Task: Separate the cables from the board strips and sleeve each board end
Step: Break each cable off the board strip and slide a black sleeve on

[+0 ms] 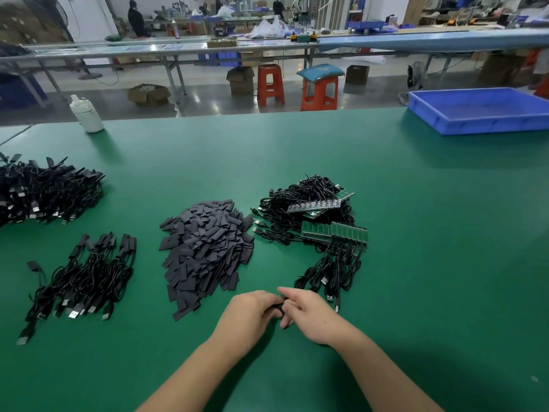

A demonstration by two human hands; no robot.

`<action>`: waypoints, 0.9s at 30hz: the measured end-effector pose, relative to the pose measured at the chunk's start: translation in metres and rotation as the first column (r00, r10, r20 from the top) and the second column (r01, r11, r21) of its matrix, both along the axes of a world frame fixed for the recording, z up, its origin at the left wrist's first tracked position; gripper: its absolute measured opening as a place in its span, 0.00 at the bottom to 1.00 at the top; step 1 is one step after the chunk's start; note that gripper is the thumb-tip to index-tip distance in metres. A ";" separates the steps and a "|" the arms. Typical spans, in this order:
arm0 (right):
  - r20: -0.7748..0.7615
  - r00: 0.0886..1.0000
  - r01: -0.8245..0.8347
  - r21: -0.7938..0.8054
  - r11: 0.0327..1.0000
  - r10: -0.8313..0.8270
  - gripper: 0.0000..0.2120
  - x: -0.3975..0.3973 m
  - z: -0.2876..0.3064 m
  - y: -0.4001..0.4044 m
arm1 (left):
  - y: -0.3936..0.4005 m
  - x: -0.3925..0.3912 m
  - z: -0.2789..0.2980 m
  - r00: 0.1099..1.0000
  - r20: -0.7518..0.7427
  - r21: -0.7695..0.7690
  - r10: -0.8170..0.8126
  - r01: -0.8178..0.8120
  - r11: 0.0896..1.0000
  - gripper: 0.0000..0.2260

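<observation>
My left hand (252, 312) and my right hand (310, 315) meet low on the green table, fingers curled round a small black piece (280, 307) between them; most of it is hidden. Just left lies a heap of flat black sleeves (205, 251). Behind my right hand sits a tangle of black USB cables joined to green board strips (334, 233), with more strips on a cable pile (315, 203). A bundle of sleeved cables (86, 278) lies at the left, and a larger heap of them (44, 191) at the far left.
A blue plastic tray (481, 110) stands at the back right corner. A white bottle (86, 114) stands at the table's back left edge. Beyond the table are orange stools, cardboard boxes, long workbenches and people at a distance.
</observation>
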State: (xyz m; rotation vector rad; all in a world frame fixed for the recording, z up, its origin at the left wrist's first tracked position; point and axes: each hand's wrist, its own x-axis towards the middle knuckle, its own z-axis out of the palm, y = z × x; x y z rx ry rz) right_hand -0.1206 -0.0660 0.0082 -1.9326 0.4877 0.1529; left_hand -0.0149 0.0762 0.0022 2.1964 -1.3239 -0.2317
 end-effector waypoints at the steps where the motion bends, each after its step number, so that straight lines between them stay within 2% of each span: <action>1: -0.001 1.000 -0.001 -0.008 1.000 0.001 0.23 0.000 0.000 0.000 | 0.000 0.000 0.000 1.000 0.009 0.012 -0.006 0.006 1.000 0.08; 4: -0.012 1.000 -0.009 -0.036 0.999 0.009 0.23 0.001 0.001 0.003 | 0.000 0.003 0.001 0.998 0.063 0.072 -0.004 -0.001 0.997 0.09; 7: -0.035 0.999 -0.017 -0.094 0.995 0.014 0.23 0.002 0.006 0.009 | -0.001 0.007 0.005 0.981 0.188 0.240 0.043 -0.088 0.967 0.12; 9: -0.046 0.999 -0.014 -0.127 0.992 0.008 0.23 0.003 0.008 0.011 | -0.001 0.008 0.006 0.958 0.287 0.355 0.001 -0.107 0.929 0.14; 12: -0.045 0.999 -0.009 -0.151 0.988 0.002 0.23 0.003 0.009 0.013 | 0.000 0.008 0.004 0.934 0.351 0.437 -0.074 -0.093 0.895 0.14; 18: -0.012 1.000 0.014 -0.231 0.973 -0.017 0.22 0.003 0.014 0.018 | 0.001 0.003 0.004 0.895 0.434 0.469 -0.106 -0.124 0.875 0.08; 20: 0.005 1.000 0.020 -0.245 0.969 -0.020 0.21 0.004 0.015 0.020 | 0.000 0.000 0.006 0.891 0.445 0.478 -0.088 -0.153 0.865 0.09; 24: 0.012 0.999 0.035 -0.238 0.971 -0.034 0.17 0.004 0.018 0.021 | 0.001 -0.001 0.009 0.887 0.459 0.441 -0.040 -0.188 0.878 0.16; 27: -0.027 0.999 0.020 -0.261 0.965 -0.028 0.11 0.005 0.022 0.020 | 0.003 0.002 0.012 0.870 0.491 0.254 0.036 -0.182 0.950 0.31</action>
